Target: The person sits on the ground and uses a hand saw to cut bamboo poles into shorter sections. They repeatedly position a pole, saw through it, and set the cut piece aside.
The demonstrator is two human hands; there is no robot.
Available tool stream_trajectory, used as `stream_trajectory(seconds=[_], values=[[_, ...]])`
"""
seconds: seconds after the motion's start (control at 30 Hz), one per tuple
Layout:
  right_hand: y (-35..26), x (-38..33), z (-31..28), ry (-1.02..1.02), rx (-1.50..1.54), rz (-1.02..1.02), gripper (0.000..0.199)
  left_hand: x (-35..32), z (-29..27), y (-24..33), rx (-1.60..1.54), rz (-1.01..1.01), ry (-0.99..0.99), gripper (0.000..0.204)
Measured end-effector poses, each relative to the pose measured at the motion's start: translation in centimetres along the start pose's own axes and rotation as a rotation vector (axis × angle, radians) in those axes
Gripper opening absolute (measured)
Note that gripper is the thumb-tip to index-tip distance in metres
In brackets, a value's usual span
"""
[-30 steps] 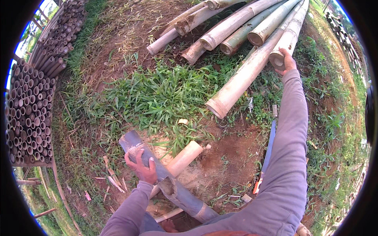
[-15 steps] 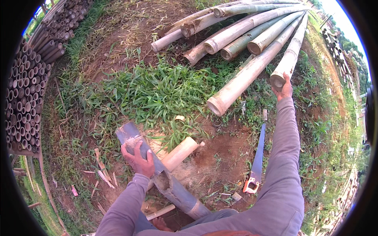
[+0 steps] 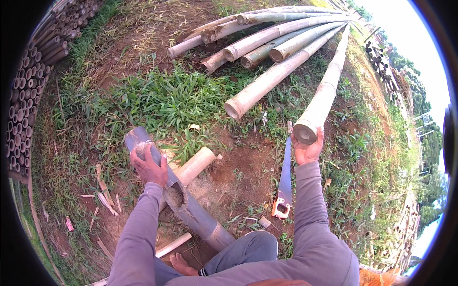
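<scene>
My left hand is curled over a dark bamboo section that slopes down toward my knee. A notch is cut in its upper side just below the hand. The section lies across a short pale bamboo piece. My right hand cups the near end of a long pale bamboo pole from below, thumb on its right side. The pole runs away to the far right. Beside that hand, on the soil, lies a handsaw with an orange and white handle.
Several long bamboo poles fan out at the far side. Stacked bamboo stands at the left. Grass grows ahead, with split strips and a cut stick near my bare foot.
My right hand has drawn the pole's end nearer to me, beside the saw. My left hand stays on the dark bamboo section. The whole view has shifted somewhat.
</scene>
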State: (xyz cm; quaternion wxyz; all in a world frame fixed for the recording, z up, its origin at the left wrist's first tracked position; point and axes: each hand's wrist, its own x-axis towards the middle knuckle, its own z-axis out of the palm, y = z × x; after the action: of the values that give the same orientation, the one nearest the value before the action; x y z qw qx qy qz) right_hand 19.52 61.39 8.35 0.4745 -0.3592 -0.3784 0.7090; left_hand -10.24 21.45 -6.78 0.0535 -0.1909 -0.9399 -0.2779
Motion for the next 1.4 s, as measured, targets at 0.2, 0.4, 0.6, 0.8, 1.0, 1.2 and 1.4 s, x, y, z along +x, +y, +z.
stream_trajectory(seconds=[0.2, 0.4, 0.6, 0.8, 1.0, 1.2, 1.4], values=[[4.8, -21.9, -3.3, -0.122, 0.198, 0.138, 0.067, -0.1, 0.6, 0.4, 0.143, -0.126, -0.094, 0.091], [5.2, -32.4, -6.9, -0.125, 0.071, 0.267, 0.062, -13.0, -5.1, 19.2, -0.722, 0.104, -1.135, 0.104], [0.8, -37.6, -10.2, -0.110, 0.187, 0.291, 0.068, -22.2, -6.2, 29.0, -1.230, 0.066, -1.704, 0.084], [-5.1, -38.5, -17.3, -0.352, -0.346, 0.620, 0.073, -27.3, -7.8, 28.0, -1.230, 0.091, -1.663, 0.081], [-12.1, -24.6, -20.6, -0.020, -0.507, 0.245, 0.122, -30.0, -9.3, 24.0, -1.274, -0.068, -1.761, 0.086], [-7.9, -9.4, -19.3, -0.212, -0.148, 0.359, 0.082, -31.0, -7.6, 23.4, -1.185, 0.061, -1.633, 0.085], [-6.7, -7.0, -18.1, -0.205, -0.211, 0.379, 0.077, -30.1, -5.5, 22.8, -1.257, -0.049, -1.741, 0.073]])
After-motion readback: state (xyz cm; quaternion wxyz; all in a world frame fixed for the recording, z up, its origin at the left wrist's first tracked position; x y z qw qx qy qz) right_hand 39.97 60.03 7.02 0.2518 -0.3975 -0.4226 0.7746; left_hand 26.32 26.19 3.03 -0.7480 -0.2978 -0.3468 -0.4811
